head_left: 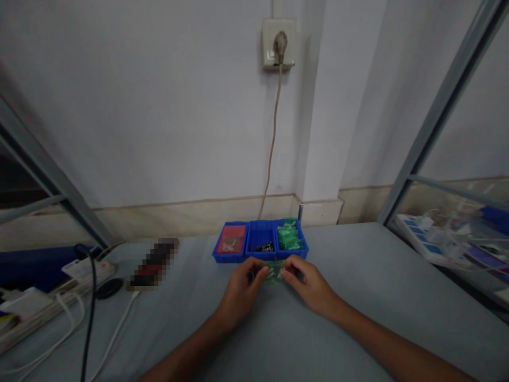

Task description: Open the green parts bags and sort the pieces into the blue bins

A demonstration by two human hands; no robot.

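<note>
A small green clear plastic bag with white marks [273,272] is stretched between my two hands, just in front of the blue bins. My left hand [241,289] pinches its left side between thumb and fingers. On the right side, my right hand [307,284] grips it the same way. Whether anything lies inside the bag is too small to tell. Close behind my hands, the right blue bin [305,253] holds a pile of similar green bags [288,237]. Small dark and shiny pieces [265,247] lie in the middle blue bin [261,230].
The left blue bin [228,258] holds a red packet [234,233]. A pixelated phone-like object [153,265] with a white cable lies left, near a power strip [27,329]. Grey metal frame bars rise at both sides. A cord hangs from the wall socket [279,45].
</note>
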